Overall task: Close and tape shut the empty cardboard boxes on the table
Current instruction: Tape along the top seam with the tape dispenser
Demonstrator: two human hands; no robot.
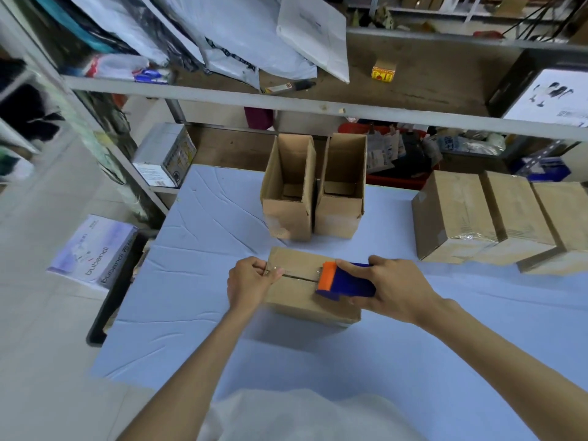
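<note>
The blue-covered surface point(413, 361) carries everything. Well off to the right of the right hand point(391, 288) three taped boxes point(458, 218) sit packed side by side, which I take to be finished. Just beyond both hands two open boxes point(288, 192) stand touching or nearly so, flaps up and mouths facing upward, not yet closed.

Between the hands lies the closed box point(305, 297), the one in work. Its flaps are folded down and its top faces up. Its long axis runs from one hand to the other, with the far-left end a little farther from the person than the right end. The seam point(299, 277) where the flaps meet follows that axis.

The hands are apart, one at each end of the box. The left hand point(251, 281) grips the left end, thumb on top beside the start of the seam. A shiny patch there looks like the tape's end pinned down, though I cannot be sure. The right hand is wrapped round the tape dispenser point(346, 280), whose orange nose points left along the seam and rests on the box top towards its right end.

The step in hand looks like taping the seam. The next move probably calls for carrying the dispenser over the right edge, keeping it pressed flat, tearing the tape, and then rubbing it down before reaching for an open box.
</note>
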